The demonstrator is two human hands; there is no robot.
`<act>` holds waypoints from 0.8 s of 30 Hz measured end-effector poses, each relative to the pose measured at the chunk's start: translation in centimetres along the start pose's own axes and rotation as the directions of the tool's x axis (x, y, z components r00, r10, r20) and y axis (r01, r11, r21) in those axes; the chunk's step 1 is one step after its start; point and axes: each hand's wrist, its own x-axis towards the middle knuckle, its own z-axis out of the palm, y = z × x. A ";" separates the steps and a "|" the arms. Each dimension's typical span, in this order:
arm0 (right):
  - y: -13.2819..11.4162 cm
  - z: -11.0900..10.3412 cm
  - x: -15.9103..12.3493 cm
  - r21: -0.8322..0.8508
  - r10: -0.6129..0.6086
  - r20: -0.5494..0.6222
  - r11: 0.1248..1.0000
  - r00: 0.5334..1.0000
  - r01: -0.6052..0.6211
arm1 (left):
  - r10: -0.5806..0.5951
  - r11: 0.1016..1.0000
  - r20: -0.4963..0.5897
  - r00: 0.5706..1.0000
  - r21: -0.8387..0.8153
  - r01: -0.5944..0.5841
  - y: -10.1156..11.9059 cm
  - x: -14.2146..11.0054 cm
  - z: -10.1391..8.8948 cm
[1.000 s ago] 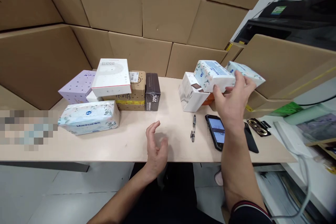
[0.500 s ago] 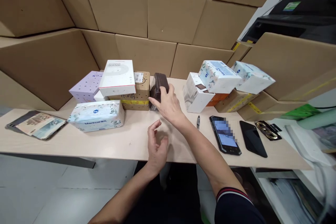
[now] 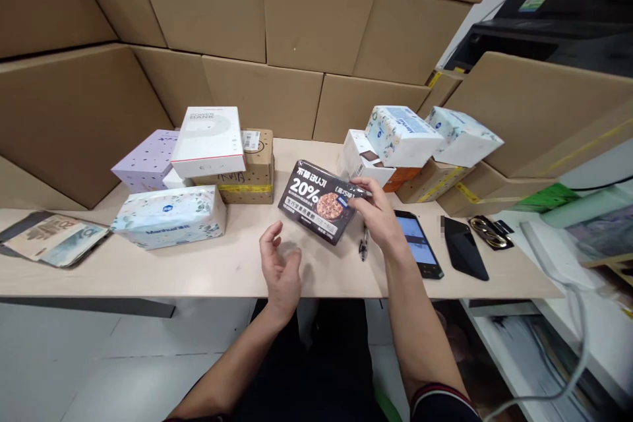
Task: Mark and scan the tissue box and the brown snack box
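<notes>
My right hand [image 3: 378,214] grips the right end of a dark brown snack box [image 3: 319,200] marked "20%", held tilted just above the beige table [image 3: 198,270] with its printed face toward me. My left hand [image 3: 279,267] hovers open below and left of the box, fingers curled upward, holding nothing. A pen [image 3: 364,242] lies on the table just under my right wrist.
At the left stand a tissue pack [image 3: 168,216], a white power bank box [image 3: 209,140] on a brown carton [image 3: 252,168] and a lilac box [image 3: 146,159]. Right: a white box [image 3: 357,157], two tissue packs [image 3: 403,135], two phones [image 3: 419,242]. Cardboard boxes wall the back.
My right hand left the tissue packs at the right, reached across to the dark box beside the brown carton, and has lifted it toward me, turned face up. The left hand barely moved.
</notes>
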 end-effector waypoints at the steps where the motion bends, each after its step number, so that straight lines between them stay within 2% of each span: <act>1: 0.7 -0.4 -0.4 0.085 0.025 0.023 0.996 0.999 -0.027 | 0.018 1.000 -0.003 1.000 0.008 -0.018 0.1 0.1 -0.2; 5: 2.3 -0.6 -1.2 0.357 0.058 0.097 0.930 0.994 -0.089 | 0.085 0.990 -0.021 0.996 0.113 -0.082 0.5 0.9 -1.1; 7: 2.4 -0.2 -1.3 0.431 0.075 0.113 0.895 0.991 -0.117 | 0.054 0.990 0.000 0.999 0.128 -0.054 0.7 1.3 -1.6; 9: 2.4 0.2 -1.4 0.452 0.093 0.140 0.880 0.986 -0.147 | -0.025 0.996 0.077 0.997 0.082 0.019 0.9 1.5 -1.8; 11: 2.5 0.5 -1.7 0.397 0.113 0.147 0.903 0.983 -0.163 | -0.097 0.995 0.174 0.980 0.043 0.091 1.0 1.7 -1.9; 13: 2.7 0.6 -2.0 0.288 0.118 0.124 0.946 0.985 -0.150 | -0.128 0.992 0.223 0.966 0.049 0.120 1.0 1.7 -1.8; 16: 3.4 0.7 -2.2 0.093 0.062 0.058 0.993 0.996 -0.067 | -0.112 0.991 0.236 0.965 0.094 0.092 1.0 1.8 -1.7; 19: 3.9 0.9 -2.3 -0.089 -0.033 -0.051 0.996 0.998 0.028 | -0.082 0.985 0.235 0.968 0.165 0.043 0.9 1.7 -1.6; 21: 4.1 1.0 -2.3 -0.119 -0.034 -0.073 0.993 0.997 0.025 | -0.061 0.977 0.239 0.969 0.213 0.009 0.8 1.7 -1.6; 24: 4.2 0.8 -2.6 -0.051 0.037 -0.021 0.998 0.999 -0.038 | -0.045 0.970 0.259 0.965 0.244 -0.020 0.7 1.7 -1.6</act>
